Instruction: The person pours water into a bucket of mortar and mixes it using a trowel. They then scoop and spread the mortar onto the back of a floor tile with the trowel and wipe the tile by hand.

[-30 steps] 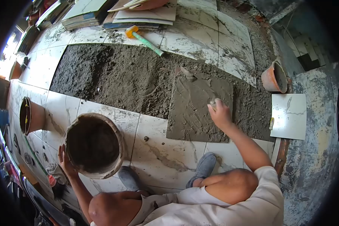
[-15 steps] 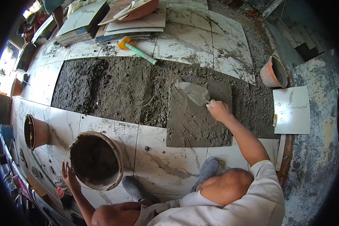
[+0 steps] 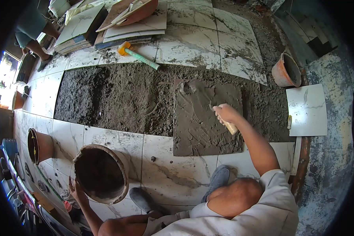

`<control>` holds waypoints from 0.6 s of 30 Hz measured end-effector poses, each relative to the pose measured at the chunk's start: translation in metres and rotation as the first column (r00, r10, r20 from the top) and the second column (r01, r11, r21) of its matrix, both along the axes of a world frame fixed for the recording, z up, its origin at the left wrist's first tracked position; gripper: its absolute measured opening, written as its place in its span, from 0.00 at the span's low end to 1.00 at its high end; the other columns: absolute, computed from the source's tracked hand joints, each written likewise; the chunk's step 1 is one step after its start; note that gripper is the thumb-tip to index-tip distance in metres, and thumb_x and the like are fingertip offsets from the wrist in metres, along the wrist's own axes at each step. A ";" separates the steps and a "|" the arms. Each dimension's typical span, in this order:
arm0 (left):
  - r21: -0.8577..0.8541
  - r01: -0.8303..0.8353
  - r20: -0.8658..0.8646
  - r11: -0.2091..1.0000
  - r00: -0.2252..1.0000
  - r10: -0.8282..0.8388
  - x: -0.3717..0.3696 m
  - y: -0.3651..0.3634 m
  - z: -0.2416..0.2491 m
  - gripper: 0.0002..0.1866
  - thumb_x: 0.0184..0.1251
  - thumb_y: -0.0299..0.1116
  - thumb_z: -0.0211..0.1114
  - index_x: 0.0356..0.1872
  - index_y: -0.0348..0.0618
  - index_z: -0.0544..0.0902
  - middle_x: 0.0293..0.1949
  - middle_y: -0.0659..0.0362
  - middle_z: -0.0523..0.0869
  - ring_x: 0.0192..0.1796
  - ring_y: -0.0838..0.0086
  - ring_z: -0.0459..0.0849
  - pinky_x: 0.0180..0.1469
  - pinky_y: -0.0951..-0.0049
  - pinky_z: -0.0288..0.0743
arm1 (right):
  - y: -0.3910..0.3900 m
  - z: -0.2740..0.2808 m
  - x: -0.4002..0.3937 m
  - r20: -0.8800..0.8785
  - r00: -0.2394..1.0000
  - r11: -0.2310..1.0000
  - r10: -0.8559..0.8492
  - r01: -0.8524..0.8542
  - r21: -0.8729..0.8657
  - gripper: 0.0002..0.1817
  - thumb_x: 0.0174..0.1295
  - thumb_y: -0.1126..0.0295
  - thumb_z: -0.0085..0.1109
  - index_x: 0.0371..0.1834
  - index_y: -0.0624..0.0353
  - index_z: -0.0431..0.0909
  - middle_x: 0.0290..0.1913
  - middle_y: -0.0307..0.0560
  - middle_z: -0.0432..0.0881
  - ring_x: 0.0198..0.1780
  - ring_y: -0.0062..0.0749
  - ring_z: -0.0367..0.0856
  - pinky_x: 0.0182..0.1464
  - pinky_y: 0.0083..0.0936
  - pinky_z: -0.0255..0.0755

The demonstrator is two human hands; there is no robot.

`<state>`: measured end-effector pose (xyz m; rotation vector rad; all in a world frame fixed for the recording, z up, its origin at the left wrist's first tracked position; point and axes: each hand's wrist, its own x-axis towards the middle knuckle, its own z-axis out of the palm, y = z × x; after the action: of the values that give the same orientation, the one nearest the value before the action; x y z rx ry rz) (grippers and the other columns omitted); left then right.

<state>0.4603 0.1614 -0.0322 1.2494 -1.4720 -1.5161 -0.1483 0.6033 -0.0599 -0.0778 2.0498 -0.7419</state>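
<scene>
My right hand [image 3: 226, 113] is closed round the pale wooden handle of a trowel [image 3: 231, 128]. The trowel's blade is smeared by motion and hard to tell from the mortar. Beneath it, a square tile [image 3: 208, 133] is coated in wet grey mortar, ridged towards its near side. Loose grey mortar mix [image 3: 126, 94] lies in a long bed left of the tile and around its far and right sides. My left hand [image 3: 78, 192], fingers extended, rests at the near left side of a large mortar-stained bucket [image 3: 122, 157], whose inside is dark.
A mallet [image 3: 139, 56] with a yellow head lies beyond the bed. Stacked tiles [image 3: 82, 23] and a basin [image 3: 139, 13] stand at the back. Smaller buckets [image 3: 43, 145] are left and right [image 3: 281, 72]. A white tile [image 3: 308, 114] lies far right. Another person [image 3: 29, 27] is at upper left.
My right hand has turned, bringing the trowel handle into view and blurring the blade. My left hand has come closer against the bucket. The other person has stepped further into view.
</scene>
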 end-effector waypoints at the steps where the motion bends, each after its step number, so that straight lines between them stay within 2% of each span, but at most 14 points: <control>1: -0.008 -0.016 0.007 1.000 1.000 0.016 0.001 -0.001 -0.003 0.27 0.74 0.31 0.54 0.70 0.38 0.59 0.49 0.54 0.83 0.46 0.78 0.82 0.48 0.79 0.76 | -0.004 0.006 0.003 0.021 0.994 0.991 -0.107 0.108 -0.079 0.19 0.69 0.59 0.48 0.27 0.63 0.71 0.21 0.47 0.74 0.20 0.34 0.75 0.24 0.34 0.71; 2: -0.013 -0.031 0.016 0.999 0.999 0.031 0.004 -0.001 -0.005 0.27 0.74 0.30 0.54 0.70 0.37 0.59 0.49 0.54 0.83 0.46 0.77 0.82 0.48 0.79 0.76 | -0.006 0.008 0.007 0.051 0.976 0.964 -0.212 0.217 -0.151 0.18 0.69 0.59 0.48 0.25 0.61 0.69 0.19 0.42 0.70 0.16 0.28 0.70 0.20 0.30 0.68; 3: -0.005 -0.029 0.021 1.000 0.999 0.029 0.007 0.000 -0.007 0.27 0.74 0.30 0.54 0.70 0.37 0.59 0.49 0.54 0.83 0.46 0.77 0.82 0.48 0.79 0.76 | -0.008 -0.004 0.008 0.053 0.976 0.965 -0.213 0.219 -0.142 0.18 0.69 0.59 0.48 0.25 0.61 0.69 0.19 0.42 0.70 0.16 0.28 0.70 0.20 0.30 0.68; 5: 0.006 -0.062 0.004 0.998 0.998 0.062 -0.002 0.002 -0.004 0.27 0.74 0.30 0.54 0.70 0.36 0.59 0.48 0.55 0.84 0.45 0.78 0.82 0.49 0.79 0.75 | -0.025 -0.029 0.001 0.229 0.932 0.936 -0.282 0.320 -0.148 0.18 0.69 0.58 0.48 0.27 0.60 0.69 0.19 0.42 0.70 0.17 0.29 0.71 0.19 0.31 0.67; 7: 0.002 -0.041 -0.015 0.999 0.999 0.041 0.002 -0.001 -0.008 0.27 0.74 0.29 0.54 0.70 0.36 0.59 0.47 0.55 0.84 0.45 0.78 0.82 0.49 0.79 0.75 | -0.045 -0.033 0.005 0.224 0.934 0.936 -0.278 0.316 -0.158 0.17 0.68 0.58 0.48 0.27 0.60 0.69 0.20 0.42 0.70 0.17 0.29 0.71 0.20 0.31 0.68; 10: 0.010 -0.020 -0.039 1.000 0.999 0.020 0.007 -0.001 -0.007 0.28 0.73 0.30 0.55 0.70 0.36 0.59 0.46 0.55 0.83 0.44 0.78 0.82 0.49 0.79 0.75 | -0.061 -0.030 0.009 0.182 0.967 0.970 -0.176 0.202 -0.138 0.16 0.67 0.63 0.50 0.24 0.62 0.69 0.20 0.45 0.71 0.17 0.31 0.71 0.19 0.32 0.67; 15: -0.005 -0.036 -0.032 0.999 0.999 0.036 -0.001 0.003 -0.003 0.28 0.72 0.30 0.56 0.70 0.34 0.59 0.44 0.56 0.84 0.44 0.78 0.82 0.49 0.79 0.75 | -0.064 -0.035 0.006 0.152 0.986 0.986 -0.069 0.090 -0.140 0.18 0.66 0.63 0.50 0.24 0.66 0.71 0.19 0.47 0.72 0.16 0.34 0.72 0.19 0.33 0.68; 17: 0.001 -0.090 0.014 0.996 0.996 0.090 -0.004 0.004 -0.002 0.28 0.72 0.31 0.57 0.69 0.35 0.61 0.41 0.58 0.84 0.37 0.84 0.80 0.41 0.83 0.74 | -0.058 -0.042 0.004 0.129 0.991 0.989 -0.035 0.053 -0.139 0.18 0.66 0.63 0.50 0.23 0.66 0.71 0.19 0.47 0.72 0.16 0.35 0.72 0.19 0.34 0.68; 18: 0.000 -0.090 0.012 0.996 0.996 0.090 -0.003 0.004 -0.001 0.28 0.72 0.31 0.57 0.69 0.35 0.61 0.41 0.58 0.84 0.37 0.84 0.80 0.41 0.83 0.74 | -0.056 -0.048 0.005 0.072 0.997 0.991 0.041 -0.031 -0.133 0.19 0.66 0.62 0.50 0.23 0.66 0.71 0.19 0.47 0.72 0.16 0.36 0.72 0.19 0.34 0.68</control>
<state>0.4571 0.1659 -0.0334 1.3098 -1.4036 -1.4524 -0.1435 0.5478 -0.1079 -0.1596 1.9228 -0.8447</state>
